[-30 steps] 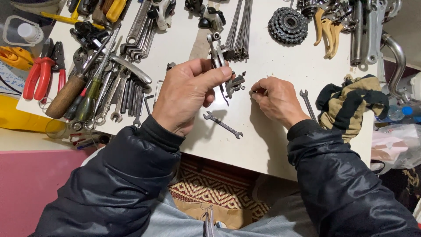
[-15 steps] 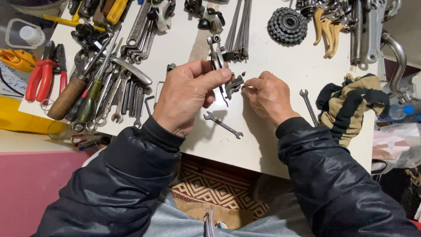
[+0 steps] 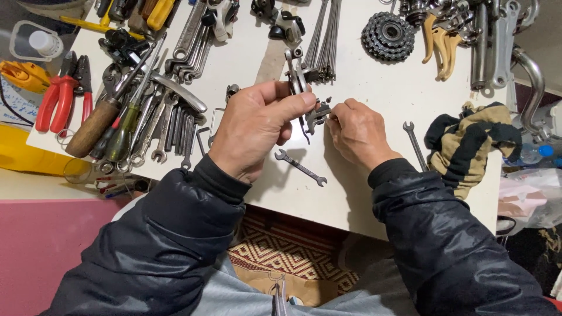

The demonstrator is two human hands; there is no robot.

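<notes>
left hand (image 3: 257,131) is gripping a small dark metal brake part (image 3: 316,112), thumb and fingers closed around it and holding it up just above the white tabletop (image 3: 363,193). right hand (image 3: 358,133) is coming in from the other side, fingertips pinched together on the same part's right end, so both hands are meeting over the middle of the tabletop. directly below them a small open-ended spanner (image 3: 300,167) is lying flat on the surface, apart from both hands. another slim spanner (image 3: 414,145) is lying just right of the right hand, beside a pair of tan and black work gloves (image 3: 471,143). over on the left a heap of spanners (image 3: 170,126) is spreading out next to a wooden-handled screwdriver (image 3: 93,126) and red-handled pliers (image 3: 57,100). up top, a bundle of spokes (image 3: 324,41) is lying beside a toothed sprocket cluster (image 3: 387,36). dark puffy jacket sleeves are covering both arms.
</notes>
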